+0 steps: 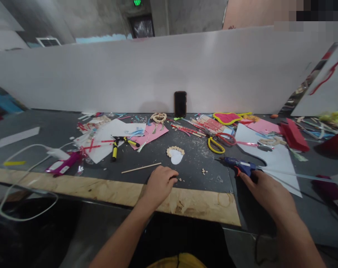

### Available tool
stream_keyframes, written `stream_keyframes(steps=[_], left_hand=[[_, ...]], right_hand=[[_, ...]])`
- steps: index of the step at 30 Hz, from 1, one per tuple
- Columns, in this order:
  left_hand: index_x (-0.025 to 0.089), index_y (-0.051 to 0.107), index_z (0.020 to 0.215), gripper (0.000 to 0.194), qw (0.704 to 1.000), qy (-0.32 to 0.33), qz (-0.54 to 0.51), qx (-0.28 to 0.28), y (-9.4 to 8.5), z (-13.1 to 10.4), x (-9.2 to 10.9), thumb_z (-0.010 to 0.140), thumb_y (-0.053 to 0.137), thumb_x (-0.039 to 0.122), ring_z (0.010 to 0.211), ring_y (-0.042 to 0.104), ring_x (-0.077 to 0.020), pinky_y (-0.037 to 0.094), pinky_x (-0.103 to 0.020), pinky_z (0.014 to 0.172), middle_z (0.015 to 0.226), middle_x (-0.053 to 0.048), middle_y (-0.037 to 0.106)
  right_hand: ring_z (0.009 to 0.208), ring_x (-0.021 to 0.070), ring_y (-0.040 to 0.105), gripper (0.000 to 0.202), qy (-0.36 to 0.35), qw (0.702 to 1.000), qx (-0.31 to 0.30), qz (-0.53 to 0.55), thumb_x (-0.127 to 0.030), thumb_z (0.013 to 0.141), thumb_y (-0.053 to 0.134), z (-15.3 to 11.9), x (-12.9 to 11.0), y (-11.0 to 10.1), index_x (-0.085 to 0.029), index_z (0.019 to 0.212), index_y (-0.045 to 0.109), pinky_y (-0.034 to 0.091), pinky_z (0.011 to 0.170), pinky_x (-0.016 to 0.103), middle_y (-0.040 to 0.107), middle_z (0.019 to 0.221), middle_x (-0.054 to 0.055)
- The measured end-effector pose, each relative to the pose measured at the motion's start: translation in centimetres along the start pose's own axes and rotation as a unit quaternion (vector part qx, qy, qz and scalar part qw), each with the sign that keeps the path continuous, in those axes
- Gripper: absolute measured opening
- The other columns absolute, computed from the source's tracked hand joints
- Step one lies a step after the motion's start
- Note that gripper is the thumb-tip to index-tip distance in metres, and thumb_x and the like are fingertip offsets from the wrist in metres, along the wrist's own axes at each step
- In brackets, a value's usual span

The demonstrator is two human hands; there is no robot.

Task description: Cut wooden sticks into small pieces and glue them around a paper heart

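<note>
My left hand (162,182) rests at the table's front edge, fingers curled together near a few tiny beige pieces (180,179); whatever it may hold is too small to make out. Just beyond it lies a white paper heart (176,156) with small beige pieces (171,149) along its upper edge. On the right, my right hand (265,186) is wrapped round the handle of a blue glue gun (240,164), whose nozzle points left. A small cluster of beige bits (204,171) sits between the heart and the glue gun. A thin wooden stick (141,168) lies left of the heart.
Yellow-handled pliers (114,149), white paper (102,143) and a purple glue gun (63,164) are on the left. Scissors (217,145), a red folded piece (294,136) and another purple glue gun (332,195) are on the right. A phone (180,104) leans against the white partition (115,78).
</note>
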State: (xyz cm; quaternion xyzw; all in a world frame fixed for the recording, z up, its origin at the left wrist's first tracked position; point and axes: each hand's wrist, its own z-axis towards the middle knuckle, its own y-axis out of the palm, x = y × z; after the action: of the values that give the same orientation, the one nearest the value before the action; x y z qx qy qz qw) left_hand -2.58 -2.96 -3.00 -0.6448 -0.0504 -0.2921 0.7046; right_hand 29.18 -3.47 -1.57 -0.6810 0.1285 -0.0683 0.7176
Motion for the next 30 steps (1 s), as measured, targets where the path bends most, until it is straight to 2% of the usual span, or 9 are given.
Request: stream_keyframes(steps=[6, 11, 13, 16, 19, 21, 23, 28, 30], left_hand=[[0.021, 0.067, 0.095, 0.022, 1.000, 0.005, 0.017, -0.013, -0.2, 0.0, 0.1, 0.087, 0.047, 0.018, 0.091, 0.057, -0.0195, 0.040, -0.031, 0.083, 0.093, -0.004, 0.069], [0.020, 0.066, 0.091, 0.025, 0.999, -0.002, 0.031, -0.018, -0.3, 0.4, 0.7, 0.090, 0.041, 0.022, 0.087, 0.059, -0.0193, 0.040, -0.031, 0.080, 0.089, -0.005, 0.070], [0.019, 0.066, 0.088, 0.027, 0.999, -0.004, 0.038, -0.021, -0.4, 0.8, 1.0, 0.091, 0.040, 0.024, 0.085, 0.059, -0.0196, 0.040, -0.031, 0.078, 0.086, -0.005, 0.070], [0.019, 0.065, 0.085, 0.027, 0.999, -0.001, 0.038, -0.020, -0.3, 1.4, 1.5, 0.091, 0.040, 0.027, 0.082, 0.059, -0.0197, 0.039, -0.031, 0.076, 0.084, -0.005, 0.069], [0.020, 0.064, 0.087, 0.020, 0.999, 0.003, 0.032, -0.017, 0.0, 1.9, 1.7, 0.088, 0.044, 0.022, 0.082, 0.058, -0.0193, 0.039, -0.029, 0.073, 0.085, -0.004, 0.068], [0.020, 0.063, 0.089, 0.017, 0.999, 0.006, 0.028, -0.016, 0.2, 2.1, 1.9, 0.084, 0.047, 0.016, 0.083, 0.059, -0.0187, 0.040, -0.028, 0.072, 0.087, -0.003, 0.068], [0.020, 0.063, 0.089, 0.018, 1.000, 0.014, 0.021, -0.018, 0.5, 2.2, 2.1, 0.083, 0.047, 0.014, 0.084, 0.059, -0.0181, 0.040, -0.028, 0.073, 0.088, -0.002, 0.068], [0.021, 0.064, 0.087, 0.018, 0.999, 0.046, -0.006, -0.019, 0.4, 2.7, 2.7, 0.087, 0.048, 0.029, 0.083, 0.059, -0.0187, 0.040, -0.029, 0.074, 0.085, -0.002, 0.068], [0.021, 0.063, 0.083, 0.016, 0.998, 0.054, -0.002, -0.020, 0.4, 3.1, 2.9, 0.086, 0.049, 0.028, 0.081, 0.058, -0.0184, 0.039, -0.029, 0.072, 0.081, -0.002, 0.066]], right_hand=[[0.048, 0.0242, 0.058, 0.047, 0.029, 0.997, -0.012, 0.069, -0.060, 0.075, 0.043, 0.4, 0.4, -0.4, -0.019, 0.083, 0.066, 0.036, 0.044, 0.031, 0.063, 0.055, 0.008], [0.060, 0.0248, 0.061, 0.045, 0.059, 0.971, 0.057, 0.223, -0.055, 0.067, 0.052, -1.0, 0.1, -0.3, -0.017, 0.087, 0.064, 0.042, 0.051, 0.032, 0.067, 0.068, 0.009], [0.060, 0.0220, 0.061, 0.040, 0.055, 0.936, 0.059, 0.342, -0.052, 0.067, 0.055, -2.2, -0.7, -0.4, -0.018, 0.085, 0.062, 0.043, 0.050, 0.030, 0.067, 0.069, 0.006], [0.057, 0.0178, 0.060, 0.034, 0.053, 0.849, 0.015, 0.525, -0.048, 0.071, 0.058, -4.1, -2.3, -0.5, -0.019, 0.089, 0.062, 0.043, 0.046, 0.026, 0.066, 0.068, 0.003], [0.049, 0.0154, 0.056, 0.031, 0.049, 0.800, -0.016, 0.598, -0.045, 0.072, 0.062, -5.6, -3.5, -0.4, -0.020, 0.090, 0.062, 0.041, 0.042, 0.024, 0.063, 0.060, 0.000], [0.048, 0.0146, 0.054, 0.030, 0.052, 0.796, -0.007, 0.603, -0.045, 0.073, 0.062, -6.1, -3.8, -0.1, -0.020, 0.088, 0.063, 0.041, 0.041, 0.024, 0.062, 0.058, 0.000], [0.049, 0.0141, 0.054, 0.031, 0.051, 0.807, 0.010, 0.588, -0.047, 0.073, 0.062, -6.4, -3.8, 0.5, -0.019, 0.087, 0.062, 0.041, 0.042, 0.023, 0.061, 0.060, 0.000], [0.059, 0.0152, 0.056, 0.035, 0.017, 0.832, 0.037, 0.553, -0.047, 0.073, 0.061, -6.8, -3.2, 2.2, -0.017, 0.090, 0.061, 0.046, 0.050, 0.025, 0.065, 0.071, 0.003], [0.066, 0.0166, 0.058, 0.036, 0.017, 0.834, 0.042, 0.550, -0.047, 0.074, 0.061, -6.8, -3.0, 2.6, -0.017, 0.093, 0.060, 0.048, 0.055, 0.026, 0.066, 0.080, 0.005]])
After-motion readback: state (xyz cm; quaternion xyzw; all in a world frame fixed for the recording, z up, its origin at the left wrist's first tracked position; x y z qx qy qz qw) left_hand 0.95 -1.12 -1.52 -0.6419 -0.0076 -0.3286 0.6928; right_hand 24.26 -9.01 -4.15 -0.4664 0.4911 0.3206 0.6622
